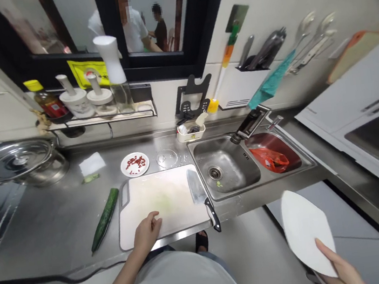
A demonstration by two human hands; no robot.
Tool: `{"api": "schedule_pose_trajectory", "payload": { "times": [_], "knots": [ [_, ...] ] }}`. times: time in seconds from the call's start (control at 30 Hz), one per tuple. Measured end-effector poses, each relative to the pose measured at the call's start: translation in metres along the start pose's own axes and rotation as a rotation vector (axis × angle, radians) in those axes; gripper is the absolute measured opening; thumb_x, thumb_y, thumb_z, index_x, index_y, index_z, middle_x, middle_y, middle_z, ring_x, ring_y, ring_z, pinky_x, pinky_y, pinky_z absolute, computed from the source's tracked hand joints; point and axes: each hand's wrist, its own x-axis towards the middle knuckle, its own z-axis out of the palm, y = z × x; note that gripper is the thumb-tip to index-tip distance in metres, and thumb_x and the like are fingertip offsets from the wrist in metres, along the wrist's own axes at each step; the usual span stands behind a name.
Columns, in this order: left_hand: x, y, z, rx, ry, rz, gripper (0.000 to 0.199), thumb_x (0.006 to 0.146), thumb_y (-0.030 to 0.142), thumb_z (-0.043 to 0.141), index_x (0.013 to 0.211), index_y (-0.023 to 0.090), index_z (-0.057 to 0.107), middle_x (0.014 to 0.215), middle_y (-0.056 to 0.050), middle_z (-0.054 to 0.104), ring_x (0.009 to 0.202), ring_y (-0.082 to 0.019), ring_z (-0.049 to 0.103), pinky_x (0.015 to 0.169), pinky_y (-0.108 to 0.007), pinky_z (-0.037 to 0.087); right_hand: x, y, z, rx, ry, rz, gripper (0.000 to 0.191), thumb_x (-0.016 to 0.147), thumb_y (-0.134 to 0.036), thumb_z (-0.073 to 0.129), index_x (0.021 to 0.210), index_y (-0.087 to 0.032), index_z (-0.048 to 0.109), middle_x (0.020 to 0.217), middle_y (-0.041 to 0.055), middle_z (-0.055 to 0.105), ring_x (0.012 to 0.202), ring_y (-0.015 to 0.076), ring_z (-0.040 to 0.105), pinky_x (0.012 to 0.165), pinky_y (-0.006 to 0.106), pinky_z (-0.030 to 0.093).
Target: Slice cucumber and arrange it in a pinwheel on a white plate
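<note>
My right hand [343, 268] grips the lower edge of a white plate [307, 229] with pointed ends, held tilted off to the right over the floor side. My left hand [148, 232] is over the near edge of a white cutting board [182, 218], fingers loosely bent and a little apart, with nothing in them. A faint green stain marks the board. On its right side lies a cleaver-shaped kitchen knife [196, 187], its black handle sticking out past the board's corner. A whole cucumber [106, 219] rests on the steel counter left of the board.
Behind the board is a small plate [125, 170] of red bits. A lidded steel pot [43, 165] stands at the far left. The double sink [225, 156] is on the right, with a red plastic bag [273, 161] in one basin. Bottles and jars line a wall rack [119, 117].
</note>
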Motion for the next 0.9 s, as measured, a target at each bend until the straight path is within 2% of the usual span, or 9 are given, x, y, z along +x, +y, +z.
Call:
{"api": "schedule_pose_trajectory", "payload": {
  "times": [0.07, 0.17, 0.2, 0.27, 0.4, 0.5, 0.6, 0.77, 0.9],
  "knots": [
    [0.000, 0.003, -0.001, -0.017, 0.003, -0.012, 0.039, 0.089, 0.041, 0.042, 0.117, 0.020, 0.058, 0.083, -0.003, 0.067, 0.081, -0.018, 0.063, 0.072, -0.027, 0.042, 0.028, -0.015, 0.033, 0.045, -0.049, 0.018, 0.055, 0.064, -0.052, 0.065, 0.119, -0.055, 0.056, 0.131, -0.0018, 0.059, 0.106, 0.0322, 0.063, 0.051, 0.041, 0.054],
    [-0.001, 0.008, -0.004, -0.058, 0.008, -0.025, 0.039, 0.089, 0.041, 0.042, 0.118, 0.019, 0.057, 0.076, -0.001, 0.065, 0.074, -0.017, 0.061, 0.069, -0.027, 0.042, 0.057, -0.035, 0.079, 0.094, -0.121, 0.038, 0.049, 0.068, -0.041, 0.065, 0.116, -0.052, 0.058, 0.123, 0.0010, 0.065, 0.100, 0.0298, 0.066, 0.057, 0.038, 0.058],
    [-0.001, 0.010, -0.006, -0.076, 0.016, -0.029, 0.039, 0.089, 0.041, 0.042, 0.117, 0.019, 0.057, 0.073, 0.000, 0.064, 0.071, -0.017, 0.060, 0.068, -0.027, 0.041, 0.062, -0.042, 0.093, 0.124, -0.148, 0.054, 0.046, 0.071, -0.036, 0.064, 0.115, -0.049, 0.059, 0.120, 0.0016, 0.067, 0.098, 0.0283, 0.067, 0.061, 0.037, 0.059],
    [0.000, 0.015, -0.009, -0.117, 0.045, -0.043, 0.038, 0.089, 0.041, 0.043, 0.115, 0.020, 0.058, 0.068, 0.001, 0.061, 0.067, -0.016, 0.059, 0.066, -0.026, 0.041, 0.067, -0.055, 0.120, 0.307, -0.238, 0.190, 0.043, 0.072, -0.026, 0.065, 0.113, -0.039, 0.061, 0.115, 0.0035, 0.069, 0.095, 0.0268, 0.069, 0.074, 0.037, 0.061],
    [0.005, 0.023, -0.014, -0.234, 0.115, -0.088, 0.036, 0.087, 0.042, 0.046, 0.109, 0.018, 0.061, 0.066, 0.002, 0.060, 0.062, -0.014, 0.056, 0.062, -0.025, 0.040, 0.065, -0.080, 0.167, 0.369, -0.377, 0.308, 0.029, 0.076, -0.012, 0.062, 0.102, -0.023, 0.063, 0.096, 0.0055, 0.074, 0.088, 0.0225, 0.071, 0.086, 0.039, 0.059],
    [0.013, 0.030, -0.012, -0.358, 0.142, -0.117, 0.037, 0.085, 0.044, 0.049, 0.106, 0.017, 0.062, 0.066, 0.001, 0.061, 0.060, -0.013, 0.055, 0.061, -0.025, 0.041, 0.062, -0.091, 0.192, 0.410, -0.435, 0.397, 0.021, 0.081, -0.008, 0.055, 0.096, -0.021, 0.062, 0.086, 0.0035, 0.074, 0.084, 0.0193, 0.072, 0.086, 0.041, 0.058],
    [0.025, 0.037, -0.003, -0.495, 0.142, -0.130, 0.038, 0.082, 0.047, 0.054, 0.103, 0.017, 0.063, 0.065, 0.001, 0.061, 0.059, -0.013, 0.055, 0.059, -0.024, 0.041, 0.062, -0.097, 0.208, 0.429, -0.427, 0.441, 0.017, 0.084, -0.009, 0.053, 0.094, -0.020, 0.061, 0.080, 0.0035, 0.073, 0.080, 0.0181, 0.072, 0.081, 0.038, 0.059],
    [0.050, 0.060, 0.009, -0.850, 0.048, -0.157, 0.050, 0.075, 0.057, 0.060, 0.101, 0.014, 0.059, 0.066, 0.000, 0.060, 0.055, -0.010, 0.053, 0.052, -0.020, 0.038, 0.059, -0.106, 0.229, 0.339, -0.442, 0.355, 0.021, 0.081, -0.007, 0.057, 0.099, -0.019, 0.062, 0.078, 0.0032, 0.073, 0.072, 0.0180, 0.071, 0.072, 0.034, 0.061],
    [0.068, 0.090, 0.004, -1.009, -0.083, -0.179, 0.060, 0.072, 0.064, 0.061, 0.102, 0.013, 0.060, 0.071, -0.004, 0.063, 0.057, -0.010, 0.056, 0.052, -0.020, 0.040, 0.049, -0.111, 0.253, 0.224, -0.466, 0.301, 0.023, 0.079, -0.008, 0.061, 0.100, -0.017, 0.063, 0.072, 0.0031, 0.072, 0.065, 0.0164, 0.069, 0.065, 0.029, 0.060]
  ]
}}
